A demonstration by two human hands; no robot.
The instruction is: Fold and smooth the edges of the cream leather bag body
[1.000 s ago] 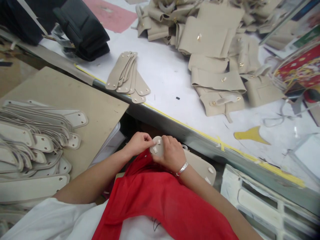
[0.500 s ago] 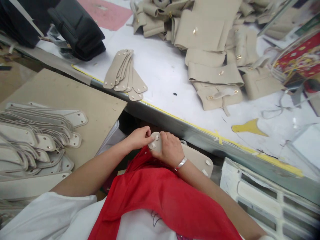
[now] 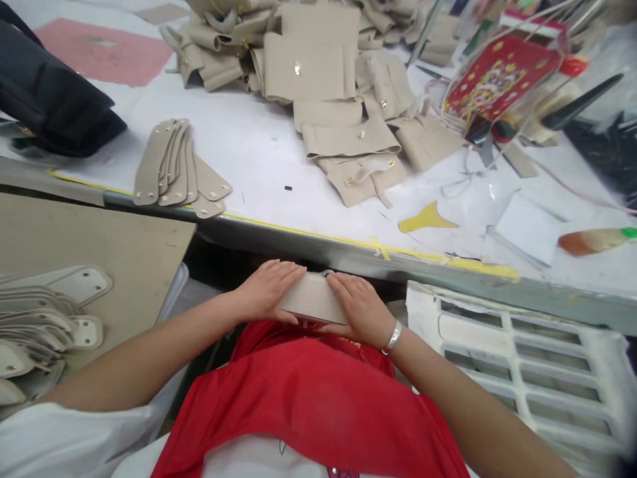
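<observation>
A beige leather strap piece (image 3: 312,300) lies folded over my lap, above the red cloth (image 3: 318,392). My left hand (image 3: 266,290) presses its left end and my right hand (image 3: 361,307), with a silver bracelet, presses its right end. Both hands grip the piece from above, fingers flat. On the white table beyond lies a fan of beige strap pieces (image 3: 174,169). A stack of whitish strap pieces (image 3: 44,312) lies on the brown board (image 3: 104,242) at my left.
Folded beige leather parts (image 3: 343,99) are heaped at the table's far side. A black bag (image 3: 50,99) sits far left, a red patterned box (image 3: 497,73) far right. A white plastic crate (image 3: 522,352) stands at my right under the table's yellow-taped edge (image 3: 348,242).
The view has swung to the right. My hands have gone from pinching one end of the strap piece to holding it at both ends, folded and level.
</observation>
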